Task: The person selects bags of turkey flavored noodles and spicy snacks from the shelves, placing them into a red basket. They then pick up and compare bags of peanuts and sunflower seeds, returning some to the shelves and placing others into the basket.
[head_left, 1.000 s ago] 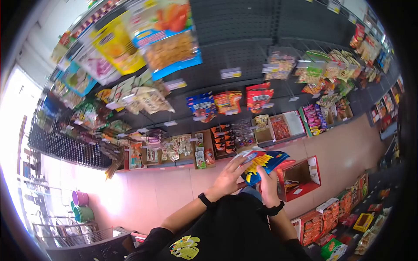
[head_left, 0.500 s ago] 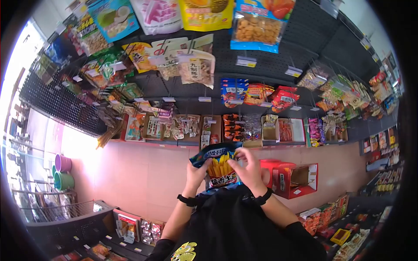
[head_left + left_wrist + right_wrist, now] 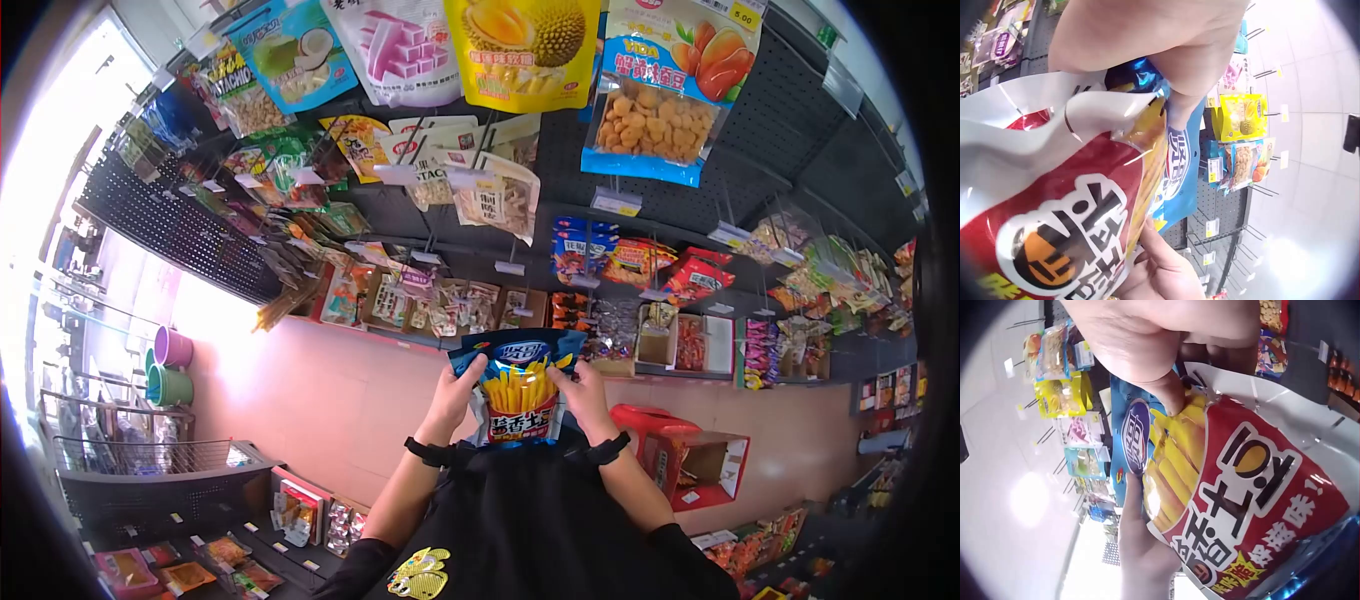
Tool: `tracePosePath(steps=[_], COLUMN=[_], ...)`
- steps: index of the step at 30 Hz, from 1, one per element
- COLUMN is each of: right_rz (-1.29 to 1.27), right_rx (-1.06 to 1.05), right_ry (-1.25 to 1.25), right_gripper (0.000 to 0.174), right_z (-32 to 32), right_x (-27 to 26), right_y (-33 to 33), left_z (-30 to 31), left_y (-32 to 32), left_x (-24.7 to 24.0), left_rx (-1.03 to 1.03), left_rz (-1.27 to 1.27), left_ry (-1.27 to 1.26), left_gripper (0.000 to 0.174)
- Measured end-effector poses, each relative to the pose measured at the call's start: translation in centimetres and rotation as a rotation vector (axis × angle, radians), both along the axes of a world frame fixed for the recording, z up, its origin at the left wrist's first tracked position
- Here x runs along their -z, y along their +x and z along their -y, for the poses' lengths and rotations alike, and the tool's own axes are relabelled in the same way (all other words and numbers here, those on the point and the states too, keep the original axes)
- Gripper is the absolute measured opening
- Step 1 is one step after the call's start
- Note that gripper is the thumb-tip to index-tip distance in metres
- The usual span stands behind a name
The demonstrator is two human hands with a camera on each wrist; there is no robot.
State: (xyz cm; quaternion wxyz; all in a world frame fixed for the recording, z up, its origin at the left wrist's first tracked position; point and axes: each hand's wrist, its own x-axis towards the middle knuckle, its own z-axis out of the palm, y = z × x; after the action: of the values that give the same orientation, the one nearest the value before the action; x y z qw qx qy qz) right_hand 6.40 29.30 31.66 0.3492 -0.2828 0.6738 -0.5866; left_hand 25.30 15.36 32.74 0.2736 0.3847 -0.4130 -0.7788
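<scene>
A blue, white and red snack bag [image 3: 518, 392] with printed yellow fries is held up in front of the black shirt, its front facing the head camera. My left hand [image 3: 455, 395] pinches its left side near the top, thumb on the front. On the opposite side my right hand [image 3: 586, 396] grips the bag the same way. The right wrist view shows the bag's oval logo [image 3: 1135, 436] and the right thumb pressing beside the fries. In the left wrist view the left thumb lies close to the logo. Fingers behind the bag are mostly hidden.
Dark pegboard shelving ahead carries hanging snack bags, among them a yellow durian pouch [image 3: 525, 60] and a nut bag [image 3: 655, 120]. Open boxes of small packets line its bottom. On the floor at right stands an open red box [image 3: 662, 465]. Low shelves [image 3: 240, 540] lie behind at left.
The bag has turned from tilted to upright and face-on. My right hand has moved from its top right corner to its right side. The head view has shifted, showing more of the upper shelf.
</scene>
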Motion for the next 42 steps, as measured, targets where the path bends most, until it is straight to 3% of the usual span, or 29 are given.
tracePosePath(steps=[5, 7, 9, 11, 14, 17, 18, 19, 21, 23, 25, 26, 28, 31, 33, 34, 37, 39, 42], right_rz=[-0.055, 0.088, 0.172, 0.364, 0.430, 0.325, 0.344, 0.349, 0.212, 0.112, 0.019, 0.018, -0.221, -0.396, -0.387, -0.373, -0.165, -0.188, -0.217], right_rx=[-0.105, -0.120, -0.126, -0.106, -0.048, -0.117, -0.066, -0.049, -0.086, -0.064, 0.004, 0.019, 0.139, 0.157, 0.199, 0.228, 0.337, 0.363, 0.401], right_ry=[-0.018, -0.103, -0.088, -0.095, -0.046, -0.067, -0.040, -0.042, 0.044, 0.045, 0.254, 0.256, 0.090, 0.080, 0.092, 0.098, 0.206, 0.229, 0.252], right_gripper=[0.020, 0.020, 0.020, 0.019, 0.019, 0.021, 0.020, 0.020, 0.019, 0.019, 0.017, 0.017, 0.013, 0.013, 0.012, 0.010, 0.011, 0.012, 0.014], right_z=[3.0, 3.6, 3.4, 3.3, 2.5, 1.8, 2.0, 2.3, 2.6, 3.1, 3.1, 3.0, 2.7, 1.4, 0.4, 0.0, -0.8, -1.0, -0.8], right_x=[1.1, 0.9, 2.4, 2.4, 2.8, 3.0, 1.8, 1.6, 1.2, 0.7, 0.5, 0.2, -0.3, -0.3, 0.7, 0.9, 0.9, 0.3, -1.2], right_y=[-4.0, -4.7, -5.7, -6.3, -7.0, -7.7, -7.3, -7.2, -7.2, -6.7, -6.3, -6.0, -5.1, -4.8, -4.4, -4.1, -3.1, -2.6, -1.9], left_z=[3.0, 5.1, 7.1, 8.2, 10.3, 12.1, 12.4, 12.8, 13.2, 14.2, 14.9, 15.4, 16.9, 19.3, 20.1, 20.5, 21.9, 22.2, 22.5], left_y=[-1.5, -0.9, -0.7, -1.5, -3.3, -3.9, -3.9, -4.5, -6.0, -6.0, -6.0, -5.8, -5.2, -4.3, -5.0, -5.3, -6.1, -6.7, -8.1], left_x=[-0.6, 1.2, 1.3, 1.0, -0.8, 1.4, 0.9, 0.1, -0.9, 0.6, 1.5, 1.9, 3.2, 7.2, 7.5, 9.1, 11.6, 12.8, 13.3], left_rx=[0.045, 0.089, 0.464, 0.526, 0.904, 1.001, 0.953, 0.970, 0.792, 0.770, 0.580, 0.566, 0.632, 0.701, 0.664, 0.559, 0.577, 0.560, 0.522], left_rz=[-0.102, -0.112, -0.124, -0.117, -0.183, -0.080, 0.095, 0.099, 0.115, 0.086, 0.067, 0.098, 0.207, 0.372, 0.578, 0.514, 0.717, 0.686, 0.502], left_ry=[0.027, 0.029, -0.116, -0.095, -0.278, -0.095, -0.041, -0.038, -0.011, -0.055, -0.160, -0.222, -0.341, -0.540, -0.664, -0.774, -0.802, -0.762, -0.453], left_gripper=[0.035, 0.036, 0.040, 0.049, 0.057, 0.054, 0.045, 0.045, 0.035, 0.031, 0.032, 0.032, 0.033, 0.035, 0.037, 0.038, 0.039, 0.040, 0.037])
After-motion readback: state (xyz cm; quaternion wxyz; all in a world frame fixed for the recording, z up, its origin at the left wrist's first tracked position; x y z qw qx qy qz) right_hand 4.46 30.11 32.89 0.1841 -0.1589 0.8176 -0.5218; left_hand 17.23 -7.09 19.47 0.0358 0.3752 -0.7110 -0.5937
